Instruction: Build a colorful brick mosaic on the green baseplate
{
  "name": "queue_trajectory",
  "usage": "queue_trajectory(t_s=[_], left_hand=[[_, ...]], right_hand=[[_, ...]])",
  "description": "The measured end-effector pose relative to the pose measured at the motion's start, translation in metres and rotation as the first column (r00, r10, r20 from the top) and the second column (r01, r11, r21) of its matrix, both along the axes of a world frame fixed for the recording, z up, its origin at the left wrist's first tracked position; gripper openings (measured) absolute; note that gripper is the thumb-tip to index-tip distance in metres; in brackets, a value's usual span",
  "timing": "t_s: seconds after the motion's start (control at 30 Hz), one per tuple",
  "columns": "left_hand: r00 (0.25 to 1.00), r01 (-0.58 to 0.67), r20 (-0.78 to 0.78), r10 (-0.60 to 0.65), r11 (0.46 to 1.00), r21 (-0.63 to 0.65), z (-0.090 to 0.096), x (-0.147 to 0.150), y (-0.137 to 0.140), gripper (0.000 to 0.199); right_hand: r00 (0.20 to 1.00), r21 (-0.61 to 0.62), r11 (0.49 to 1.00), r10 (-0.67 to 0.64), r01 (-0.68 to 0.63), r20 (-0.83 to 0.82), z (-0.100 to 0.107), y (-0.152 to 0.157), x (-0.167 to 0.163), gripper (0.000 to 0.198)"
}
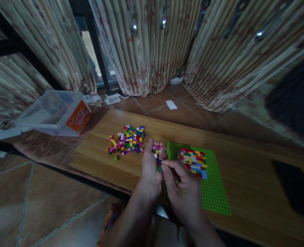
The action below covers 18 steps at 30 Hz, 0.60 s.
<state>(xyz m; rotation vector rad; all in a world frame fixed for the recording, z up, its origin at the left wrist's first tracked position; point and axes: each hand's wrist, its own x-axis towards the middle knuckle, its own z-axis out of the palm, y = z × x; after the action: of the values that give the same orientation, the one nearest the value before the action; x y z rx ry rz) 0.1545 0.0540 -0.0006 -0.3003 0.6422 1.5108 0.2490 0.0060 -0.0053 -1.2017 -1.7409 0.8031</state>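
Observation:
My left hand (pixel 151 166) is cupped palm up around several small toy bricks (pixel 157 149), pink, white, yellow and green among them. Thumb and index finger of my right hand (pixel 184 187) are pinched together over that palm; whatever they hold is too small to make out. Beneath and beside my right hand lies a green baseplate (pixel 215 192), partly covered by the hand. A block of multicoloured bricks (pixel 193 160) is built on it, with red, yellow, white and blue rows. Left of my hands a loose pile of mixed bricks (pixel 130 140) is spread on the table.
The wooden table (pixel 105 175) runs across the view. A clear plastic box (pixel 51 113) with an orange label stands at its left end. At the right lies a dark flat object (pixel 294 187). Behind the table are papers on the tiled floor and striped curtains (pixel 152 51).

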Motion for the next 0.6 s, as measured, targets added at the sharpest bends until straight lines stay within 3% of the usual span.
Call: queue_trajectory(t_s=[0.17,0.27,0.43,0.6], left_hand=[[0.98,-0.05,0.194,0.038,0.997,0.054,0.005,-0.006,0.0,0.038],[0.964,-0.074,0.259,0.053,0.995,0.072,0.006,-0.011,-0.001,0.035],[0.971,-0.11,0.222,0.089,0.99,0.086,0.01,-0.022,-0.002,0.034],[0.981,-0.097,0.175,0.078,0.99,0.102,0.011,-0.025,-0.003,0.033]], right_hand=[[0.98,-0.082,0.996,-0.049,0.034,-0.195,0.0,0.005,0.001,0.017],[0.974,-0.098,0.989,-0.126,0.109,-0.189,0.002,0.016,0.019,0.017],[0.985,-0.001,0.985,-0.171,0.171,-0.025,-0.004,0.035,0.067,0.019],[0.972,0.081,0.993,-0.097,0.081,0.214,-0.008,0.039,0.089,0.019]])
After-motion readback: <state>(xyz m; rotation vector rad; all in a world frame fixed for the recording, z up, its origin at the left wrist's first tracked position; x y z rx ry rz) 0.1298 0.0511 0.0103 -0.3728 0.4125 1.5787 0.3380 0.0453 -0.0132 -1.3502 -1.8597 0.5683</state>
